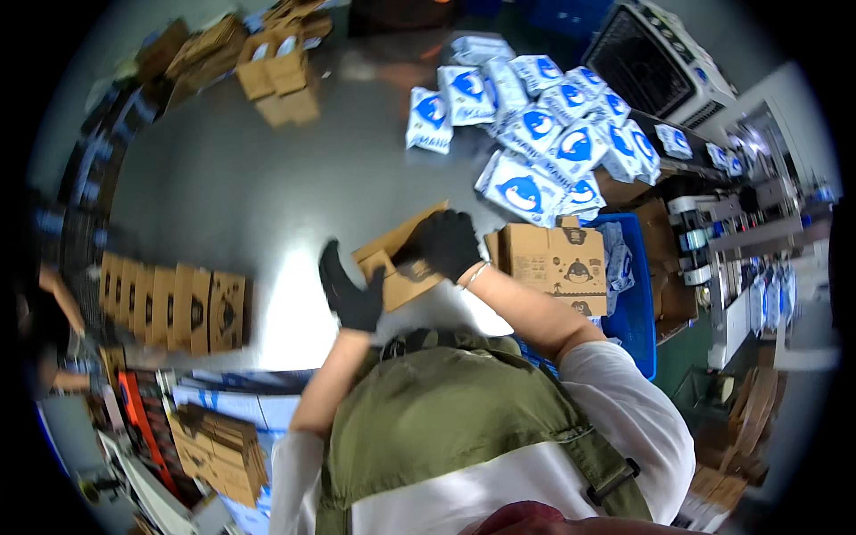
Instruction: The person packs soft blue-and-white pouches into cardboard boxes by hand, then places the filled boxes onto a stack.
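A small brown cardboard box [408, 287] with dark print is held tilted over the shiny metal table, close in front of me. My right hand [446, 245], in a black glove, is closed on the box's right side and covers part of it. In a matching glove, my left hand [355, 292] is at the box's left edge. Its fingers stretch upward, apart from the thumb, which seems to touch the cardboard. To the right of my right hand is a stack of printed cardboard boxes [551, 259].
White-and-blue packets [535, 129] are heaped at the far right of the metal table [232, 192]. A row of brown boxes [174, 308] stands at the left. A blue bin [637, 303] with packets is on the right. An opened carton [272, 67] sits at the far left. Another person's arm [61, 299] shows at the left.
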`<state>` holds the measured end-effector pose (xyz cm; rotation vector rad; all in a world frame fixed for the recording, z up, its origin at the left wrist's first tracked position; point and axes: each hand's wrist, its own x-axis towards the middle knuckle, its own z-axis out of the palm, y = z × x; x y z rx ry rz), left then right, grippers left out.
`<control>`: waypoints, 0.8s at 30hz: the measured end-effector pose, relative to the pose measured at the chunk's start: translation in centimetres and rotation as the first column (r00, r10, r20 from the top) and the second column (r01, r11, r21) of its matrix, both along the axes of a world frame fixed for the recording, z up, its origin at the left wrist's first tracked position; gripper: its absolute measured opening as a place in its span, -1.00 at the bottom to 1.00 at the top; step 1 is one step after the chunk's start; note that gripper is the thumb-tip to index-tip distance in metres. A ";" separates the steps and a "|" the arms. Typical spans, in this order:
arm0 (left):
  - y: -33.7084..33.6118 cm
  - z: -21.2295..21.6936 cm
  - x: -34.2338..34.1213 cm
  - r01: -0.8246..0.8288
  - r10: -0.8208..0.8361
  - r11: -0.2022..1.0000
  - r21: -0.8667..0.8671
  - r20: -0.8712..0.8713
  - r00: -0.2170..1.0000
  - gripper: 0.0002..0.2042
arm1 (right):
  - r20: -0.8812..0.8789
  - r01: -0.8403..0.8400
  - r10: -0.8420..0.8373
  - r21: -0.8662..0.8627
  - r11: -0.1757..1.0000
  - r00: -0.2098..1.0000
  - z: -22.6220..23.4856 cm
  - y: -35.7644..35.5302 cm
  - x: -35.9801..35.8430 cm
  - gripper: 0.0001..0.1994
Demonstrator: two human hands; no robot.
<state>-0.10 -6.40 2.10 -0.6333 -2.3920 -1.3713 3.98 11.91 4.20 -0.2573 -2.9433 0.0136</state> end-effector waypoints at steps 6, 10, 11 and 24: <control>2.6 -0.9 0.5 0.347 -0.326 0.837 -0.422 0.124 0.937 -0.45 | -0.427 -0.249 -0.026 -0.573 0.781 0.904 -2.1 4.9 1.0 -0.73; -0.2 -4.6 -1.8 0.036 -0.883 0.460 0.887 0.452 0.124 -0.63 | -0.321 -0.275 -0.015 -0.836 0.476 0.947 -3.4 10.0 2.5 -0.80; -1.6 -11.7 -1.2 0.092 -0.760 0.635 0.767 0.599 0.254 -0.68 | -0.294 -0.340 0.174 -0.757 0.558 0.940 -4.3 9.6 2.0 -0.81; 1.9 -0.8 -1.6 0.108 0.108 0.819 -0.563 0.337 0.935 -0.68 | -0.252 0.012 -0.185 -0.562 0.827 0.950 -3.4 18.7 -5.6 -0.66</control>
